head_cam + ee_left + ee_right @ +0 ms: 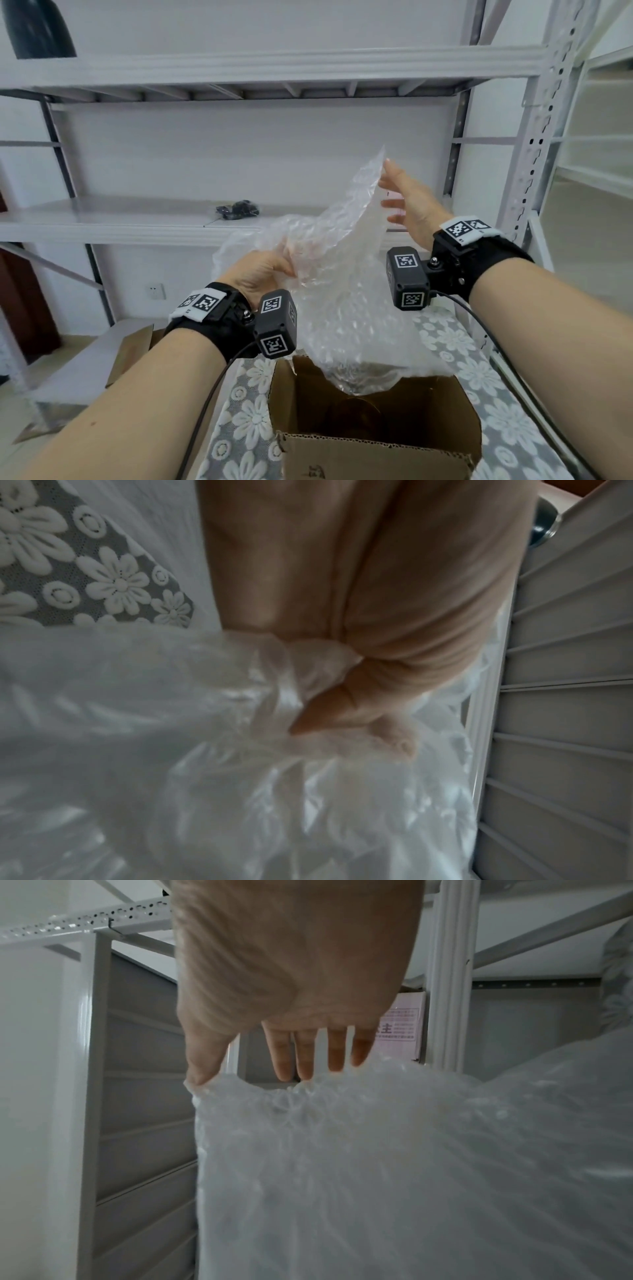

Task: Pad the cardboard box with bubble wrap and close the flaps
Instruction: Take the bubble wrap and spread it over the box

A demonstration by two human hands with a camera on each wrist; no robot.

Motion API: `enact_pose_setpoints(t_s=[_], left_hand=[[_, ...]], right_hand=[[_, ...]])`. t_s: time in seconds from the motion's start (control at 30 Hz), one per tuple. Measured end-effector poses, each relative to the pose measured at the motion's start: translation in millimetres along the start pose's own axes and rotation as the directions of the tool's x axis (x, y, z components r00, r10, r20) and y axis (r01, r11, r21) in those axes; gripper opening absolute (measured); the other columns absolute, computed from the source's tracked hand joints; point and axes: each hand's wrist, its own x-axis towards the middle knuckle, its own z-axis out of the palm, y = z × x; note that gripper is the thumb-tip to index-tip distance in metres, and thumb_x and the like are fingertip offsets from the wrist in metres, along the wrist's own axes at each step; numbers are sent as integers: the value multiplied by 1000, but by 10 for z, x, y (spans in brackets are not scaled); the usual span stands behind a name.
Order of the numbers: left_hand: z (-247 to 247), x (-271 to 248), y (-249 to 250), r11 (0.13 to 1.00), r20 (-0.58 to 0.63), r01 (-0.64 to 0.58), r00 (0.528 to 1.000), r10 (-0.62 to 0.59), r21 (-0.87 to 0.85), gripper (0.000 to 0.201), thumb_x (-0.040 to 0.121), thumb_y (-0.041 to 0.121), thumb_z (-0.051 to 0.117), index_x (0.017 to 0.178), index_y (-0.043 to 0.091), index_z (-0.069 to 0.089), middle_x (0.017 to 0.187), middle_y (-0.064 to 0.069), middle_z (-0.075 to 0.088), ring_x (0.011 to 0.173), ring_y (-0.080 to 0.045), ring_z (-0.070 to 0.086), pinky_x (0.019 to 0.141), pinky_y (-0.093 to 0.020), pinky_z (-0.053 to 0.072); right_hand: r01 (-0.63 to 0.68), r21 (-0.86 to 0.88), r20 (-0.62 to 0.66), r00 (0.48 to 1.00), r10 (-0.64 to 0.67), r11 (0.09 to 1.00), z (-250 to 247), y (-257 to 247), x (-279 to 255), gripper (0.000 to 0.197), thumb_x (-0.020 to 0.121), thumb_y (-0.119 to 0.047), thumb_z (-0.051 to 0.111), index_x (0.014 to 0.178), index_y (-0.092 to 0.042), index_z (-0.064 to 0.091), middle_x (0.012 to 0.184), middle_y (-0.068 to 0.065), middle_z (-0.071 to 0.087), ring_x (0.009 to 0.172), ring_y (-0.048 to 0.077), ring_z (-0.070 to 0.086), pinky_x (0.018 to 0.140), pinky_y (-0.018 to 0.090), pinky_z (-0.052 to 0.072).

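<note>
Bubble wrap [329, 253]: clear crinkly sheet held up in the air, its lower end dipping into the open cardboard box [373, 425] below the fingers.
Left hand [255, 270]: thumb and curled fingers [346, 712] pinch a bunched fold of the wrap.
Right hand [411, 205]: fingers [335, 1053] straight and spread, tips just touching the sheet's top edge.
Box: flaps up, sitting on a flowery cloth [455, 339].
Behind fingers: grey metal shelving [274, 65].

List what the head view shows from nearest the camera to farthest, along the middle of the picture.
Cardboard box → bubble wrap held above it, gripped by the left hand → dark bundle on the shelf.
</note>
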Motion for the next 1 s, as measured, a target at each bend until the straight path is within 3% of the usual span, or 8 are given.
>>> enact_pose_setpoints(t_s=[0.23, 0.33, 0.43, 0.53, 0.7, 0.8, 0.9, 1.0], left_hand=[[-44, -70, -49, 999, -51, 0, 999, -2, -42, 81, 81, -24, 23, 150, 20, 20, 147, -20, 39, 115, -39, 56, 47, -30, 57], [-92, -10, -80, 967, -102, -63, 994, 39, -247, 82, 78, -26, 24, 138, 27, 38, 142, -14, 44, 117, -29, 56, 66, -33, 58], [-168, 75, -129, 903, -243, -76, 970, -32, -424, 51, 79, -25, 32, 104, 13, 57, 119, -10, 55, 103, -18, 54, 62, -26, 56], [-199, 98, -169, 985, -288, 168, 946, -150, 38, 44, 89, 12, 62, 129, 3, 46, 139, -14, 46, 121, -33, 49, 93, -39, 45], [188, -25, -85, 250, -263, 309, 943, -203, 918, 83, 89, 69, 26, 121, -2, 53, 82, -13, 73, 65, -14, 68, 67, -22, 53], [334, 62, -34, 413, -202, 304, 941, -272, 859, 72, 97, 57, 22, 89, -1, 63, 55, -6, 65, 41, -11, 56, 43, -14, 43], [375, 229, -83, 779, -12, 197, 971, -237, 595, 56, 95, 52, 40, 138, 17, 42, 144, -8, 44, 121, -35, 51, 82, -41, 54], [530, 321, -194, 886, 120, 89, 980, -160, 455, 73, 88, 52, 53, 149, 34, 16, 158, 4, 13, 138, -39, 29, 89, -51, 48]], right_hand=[[18, -184, -36, 999, -25, 983, 49, -28, 5, 58, 88, -63, 42, 96, -9, 63, 99, 3, 61, 95, 18, 52, 98, 35, 37], [16, -212, -7, 1000, -18, 977, 23, 78, 13, 71, 85, -66, 41, 121, -7, 59, 111, -4, 57, 104, 11, 46, 105, 36, 31], [46, -196, 66, 997, -33, 980, -33, 147, -12, 46, 89, -44, 56, 105, -3, 65, 89, 3, 66, 77, 6, 59, 77, 25, 41], [141, -225, 49, 990, -133, 964, -63, 123, -34, 2, 89, -6, 59, 90, -6, 61, 71, 0, 60, 53, 3, 55, 62, 17, 45], [292, -398, -77, 934, -349, 870, -136, -56, 58, 15, 90, -5, 57, 81, -14, 63, 82, 2, 65, 81, 14, 59, 81, 26, 46], [380, -389, -83, 893, -442, 839, -113, -145, 69, 9, 89, -7, 59, 85, -12, 65, 86, 3, 65, 87, 15, 60, 85, 26, 47], [471, -313, -95, 849, -521, 825, -93, -255, 55, 6, 88, -5, 61, 88, -4, 67, 80, -3, 63, 81, 9, 61, 87, 21, 48], [580, -306, -74, 776, -626, 755, -90, -420, 33, 9, 88, -2, 60, 89, 2, 68, 79, -4, 65, 74, -10, 58, 83, 8, 46]])
